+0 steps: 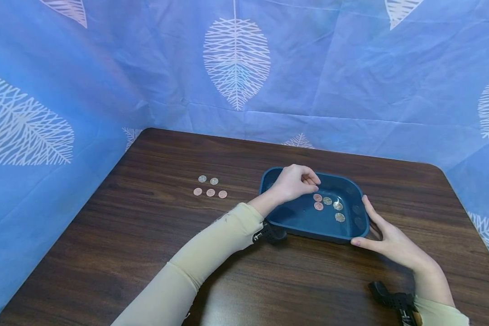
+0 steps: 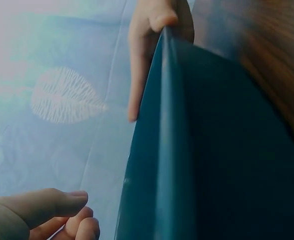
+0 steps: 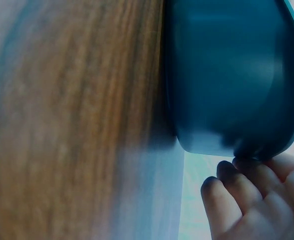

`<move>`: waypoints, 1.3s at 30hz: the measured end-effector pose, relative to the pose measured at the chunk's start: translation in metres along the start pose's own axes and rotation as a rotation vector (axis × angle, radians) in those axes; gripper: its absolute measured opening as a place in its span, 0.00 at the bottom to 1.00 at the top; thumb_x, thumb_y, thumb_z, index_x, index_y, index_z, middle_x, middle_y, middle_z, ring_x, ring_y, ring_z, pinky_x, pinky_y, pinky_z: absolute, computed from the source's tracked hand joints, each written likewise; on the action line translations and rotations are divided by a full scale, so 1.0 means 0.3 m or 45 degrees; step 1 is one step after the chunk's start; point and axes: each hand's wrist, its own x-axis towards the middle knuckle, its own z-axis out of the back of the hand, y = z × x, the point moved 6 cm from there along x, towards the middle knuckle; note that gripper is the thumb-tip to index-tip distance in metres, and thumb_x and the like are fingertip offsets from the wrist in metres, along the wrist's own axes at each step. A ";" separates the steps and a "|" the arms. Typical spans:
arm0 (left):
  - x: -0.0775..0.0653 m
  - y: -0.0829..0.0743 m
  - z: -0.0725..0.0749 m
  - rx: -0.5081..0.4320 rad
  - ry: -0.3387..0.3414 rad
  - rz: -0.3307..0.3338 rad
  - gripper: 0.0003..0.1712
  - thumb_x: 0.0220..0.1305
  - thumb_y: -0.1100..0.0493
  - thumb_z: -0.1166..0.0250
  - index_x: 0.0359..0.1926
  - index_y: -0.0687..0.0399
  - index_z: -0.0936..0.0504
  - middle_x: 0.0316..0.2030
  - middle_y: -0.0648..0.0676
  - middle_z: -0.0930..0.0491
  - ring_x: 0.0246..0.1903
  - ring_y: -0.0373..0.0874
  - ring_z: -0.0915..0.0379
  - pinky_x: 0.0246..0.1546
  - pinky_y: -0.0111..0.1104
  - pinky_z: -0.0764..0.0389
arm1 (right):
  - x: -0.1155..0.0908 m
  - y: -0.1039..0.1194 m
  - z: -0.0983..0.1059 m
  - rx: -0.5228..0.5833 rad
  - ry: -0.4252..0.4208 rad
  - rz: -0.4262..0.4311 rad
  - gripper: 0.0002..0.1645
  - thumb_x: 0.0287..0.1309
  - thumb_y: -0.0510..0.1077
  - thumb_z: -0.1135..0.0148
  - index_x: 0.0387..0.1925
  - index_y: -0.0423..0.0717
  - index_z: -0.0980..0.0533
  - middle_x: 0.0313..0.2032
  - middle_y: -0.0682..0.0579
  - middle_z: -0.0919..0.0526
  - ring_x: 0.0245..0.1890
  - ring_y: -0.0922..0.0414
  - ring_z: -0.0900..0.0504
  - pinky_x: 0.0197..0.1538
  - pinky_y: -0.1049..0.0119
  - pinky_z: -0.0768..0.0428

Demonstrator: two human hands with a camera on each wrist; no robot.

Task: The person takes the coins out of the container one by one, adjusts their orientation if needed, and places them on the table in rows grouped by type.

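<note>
A dark blue rectangular tray [image 1: 305, 228] is on the table, holding several silver and copper coins [image 1: 327, 200]. My left hand [image 1: 295, 182] hovers above its inside, just left of those coins. Its fingers are loosely bent toward the thumb, and no coin shows between them in the left wrist view [image 2: 51, 212]. At the tray's right end, my right hand [image 1: 391, 237] holds the corner, thumb on the near side and fingers along the end wall. In the right wrist view, those fingers [image 3: 252, 185] bend against the outside of the tray.
Left of the tray, two silver coins [image 1: 208, 180] lie in a row behind three copper coins [image 1: 210, 193] on the brown wooden table [image 1: 146, 235]. A blue cloth with white leaf prints [image 1: 236, 63] hangs behind the table's far edge. Black straps with camera mounts [image 1: 395, 301] sit at both wrists.
</note>
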 end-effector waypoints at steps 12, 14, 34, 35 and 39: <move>0.035 -0.003 -0.117 -0.040 0.063 0.063 0.06 0.58 0.63 0.38 0.36 0.58 0.17 0.24 0.45 0.22 0.24 0.35 0.25 0.27 0.22 0.26 | -0.003 0.002 0.005 -0.009 0.009 0.004 0.58 0.57 0.53 0.41 0.65 0.71 0.78 0.69 0.48 0.73 0.64 0.33 0.53 0.54 0.41 0.38; 0.040 -0.003 -0.139 -0.073 0.081 0.096 0.06 0.58 0.64 0.38 0.36 0.59 0.18 0.23 0.46 0.22 0.23 0.40 0.22 0.26 0.25 0.23 | -0.004 0.002 0.006 -0.008 0.008 0.008 0.58 0.57 0.53 0.41 0.65 0.71 0.78 0.69 0.48 0.73 0.64 0.33 0.53 0.53 0.42 0.38; 0.092 -0.023 -0.329 0.409 0.198 0.126 0.07 0.54 0.58 0.33 0.37 0.46 0.16 0.26 0.38 0.22 0.27 0.26 0.31 0.44 0.25 0.29 | -0.002 0.005 0.006 0.009 0.025 0.029 0.57 0.58 0.52 0.43 0.66 0.69 0.77 0.69 0.48 0.73 0.63 0.32 0.52 0.53 0.42 0.36; 0.092 -0.020 -0.335 0.443 0.207 0.131 0.08 0.54 0.57 0.33 0.37 0.44 0.17 0.27 0.37 0.22 0.28 0.26 0.31 0.46 0.28 0.31 | -0.003 0.004 0.005 0.010 0.025 0.029 0.57 0.58 0.52 0.43 0.66 0.69 0.77 0.69 0.48 0.73 0.64 0.31 0.53 0.53 0.41 0.36; 0.090 -0.011 -0.346 0.508 0.242 0.154 0.10 0.53 0.55 0.32 0.39 0.42 0.17 0.28 0.36 0.23 0.31 0.26 0.31 0.44 0.29 0.35 | -0.002 0.000 0.003 0.003 0.026 0.014 0.57 0.58 0.53 0.43 0.65 0.71 0.78 0.69 0.48 0.74 0.64 0.31 0.54 0.52 0.39 0.36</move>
